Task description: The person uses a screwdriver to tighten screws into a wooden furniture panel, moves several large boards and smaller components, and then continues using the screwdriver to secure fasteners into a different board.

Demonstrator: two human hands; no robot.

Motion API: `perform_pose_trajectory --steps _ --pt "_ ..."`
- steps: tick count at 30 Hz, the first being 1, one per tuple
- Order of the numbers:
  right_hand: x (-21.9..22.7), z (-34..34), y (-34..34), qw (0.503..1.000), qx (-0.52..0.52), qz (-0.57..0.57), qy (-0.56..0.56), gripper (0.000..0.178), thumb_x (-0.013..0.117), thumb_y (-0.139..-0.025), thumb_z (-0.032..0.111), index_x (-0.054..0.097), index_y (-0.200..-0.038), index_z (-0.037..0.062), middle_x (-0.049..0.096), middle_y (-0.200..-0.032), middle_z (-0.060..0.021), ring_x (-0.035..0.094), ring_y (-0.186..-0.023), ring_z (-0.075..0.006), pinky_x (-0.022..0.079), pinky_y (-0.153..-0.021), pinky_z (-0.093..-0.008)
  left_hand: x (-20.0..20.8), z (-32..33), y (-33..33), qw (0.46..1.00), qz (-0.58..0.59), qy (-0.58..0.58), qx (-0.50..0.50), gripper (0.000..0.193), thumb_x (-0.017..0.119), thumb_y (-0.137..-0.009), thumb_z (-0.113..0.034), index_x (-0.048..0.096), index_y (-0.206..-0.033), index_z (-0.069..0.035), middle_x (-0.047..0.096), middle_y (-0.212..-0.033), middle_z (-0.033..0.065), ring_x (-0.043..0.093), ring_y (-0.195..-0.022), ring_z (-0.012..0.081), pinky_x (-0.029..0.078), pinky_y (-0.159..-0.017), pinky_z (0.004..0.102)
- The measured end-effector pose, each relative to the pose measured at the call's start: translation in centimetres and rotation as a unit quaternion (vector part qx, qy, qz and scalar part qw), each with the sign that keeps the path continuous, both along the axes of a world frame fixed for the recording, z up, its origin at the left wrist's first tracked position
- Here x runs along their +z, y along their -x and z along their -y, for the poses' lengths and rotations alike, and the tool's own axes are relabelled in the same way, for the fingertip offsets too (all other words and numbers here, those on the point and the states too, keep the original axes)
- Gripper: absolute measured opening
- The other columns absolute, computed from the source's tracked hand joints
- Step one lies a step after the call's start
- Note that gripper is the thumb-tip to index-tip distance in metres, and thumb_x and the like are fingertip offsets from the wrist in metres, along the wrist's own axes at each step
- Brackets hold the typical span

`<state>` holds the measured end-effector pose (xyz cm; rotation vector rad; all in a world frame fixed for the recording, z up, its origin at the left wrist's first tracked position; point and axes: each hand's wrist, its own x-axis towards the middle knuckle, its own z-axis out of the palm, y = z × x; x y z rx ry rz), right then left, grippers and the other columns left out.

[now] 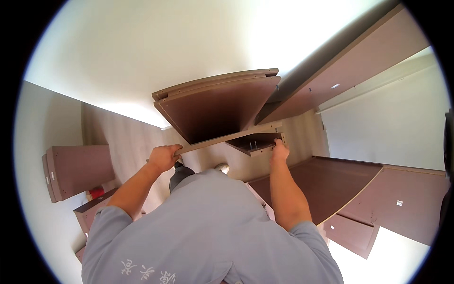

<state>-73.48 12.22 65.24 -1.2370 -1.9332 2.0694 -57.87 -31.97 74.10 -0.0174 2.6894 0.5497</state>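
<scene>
A brown furniture panel (pixel 227 137) is held edge-up in front of me, its narrow light-brown edge facing upward. My left hand (pixel 164 157) is closed round the panel's left end. At the right end my right hand (pixel 280 150) grips it near a short edge with drilled holes. Just beyond it, several brown boards (pixel 215 104) lean together against the white wall. A darker board (pixel 250 146) with small metal pins shows low behind the held panel, near my right hand; how the two meet is hard to tell.
A long brown board (pixel 350 61) stands along the wall at the far right. Large dark panels (pixel 326 182) lie on the right, beside further boards (pixel 406 199). Leftward, stacked boards (pixel 80 170) rest by the wall, near a red item (pixel 96 192). My shoe (pixel 222 167) is on the wood-look floor (pixel 127 137).
</scene>
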Motion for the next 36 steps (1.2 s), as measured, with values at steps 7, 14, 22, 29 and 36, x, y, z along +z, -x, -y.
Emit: perform_pose_trajectory --steps 7,14,22,29,36 --pt "-0.5 2.3 0.4 0.993 -0.102 0.024 -0.056 0.052 0.062 -0.088 0.011 0.055 -0.137 -0.0047 0.068 -0.128 -0.0208 0.068 -0.110 -0.0337 0.055 -0.095 -0.0447 -0.5 0.2 -0.3 1.000 -0.016 0.007 0.017 0.032 0.073 -0.092 -0.032 0.071 -0.121 -0.019 0.076 -0.097 0.0089 0.072 -0.088 0.0322 0.057 -0.077 0.0447" --pt "1.9 3.7 0.8 0.993 -0.086 0.046 -0.073 0.053 0.061 -0.091 0.015 0.053 -0.138 -0.0064 0.066 -0.131 -0.0232 0.068 -0.112 -0.0356 0.054 -0.097 -0.0440 -0.1 0.1 0.5 1.000 -0.008 0.018 0.023 0.029 0.073 -0.092 -0.034 0.071 -0.117 -0.020 0.077 -0.096 0.0083 0.073 -0.084 0.0330 0.057 -0.075 0.0451" --pt "2.2 5.0 2.1 0.984 -0.131 0.099 -0.067 0.047 0.055 -0.094 0.011 0.053 -0.137 -0.0058 0.062 -0.137 -0.0243 0.067 -0.117 -0.0346 0.055 -0.098 -0.0427 -0.9 -0.6 -1.5 0.999 -0.022 0.030 0.035 0.029 0.071 -0.093 -0.035 0.071 -0.117 -0.018 0.077 -0.095 0.0097 0.073 -0.083 0.0341 0.057 -0.074 0.0459" --pt "4.0 7.1 4.0 0.967 -0.251 0.043 0.027 0.042 0.054 -0.095 0.006 0.054 -0.137 -0.0023 0.062 -0.137 -0.0196 0.068 -0.113 -0.0339 0.060 -0.091 -0.0460 -1.0 -0.3 -0.5 0.998 -0.036 0.028 0.040 0.030 0.071 -0.093 -0.036 0.071 -0.116 -0.018 0.077 -0.094 0.0096 0.073 -0.082 0.0341 0.057 -0.073 0.0463" --pt "2.4 5.4 3.6 0.982 -0.182 0.045 -0.016 0.044 0.054 -0.094 0.002 0.052 -0.137 0.0020 0.064 -0.130 -0.0194 0.069 -0.108 -0.0332 0.061 -0.085 -0.0468 0.2 0.0 1.5 0.998 0.006 0.038 0.051 0.026 0.072 -0.092 -0.036 0.072 -0.113 -0.020 0.076 -0.094 0.0093 0.073 -0.086 0.0342 0.057 -0.076 0.0466"
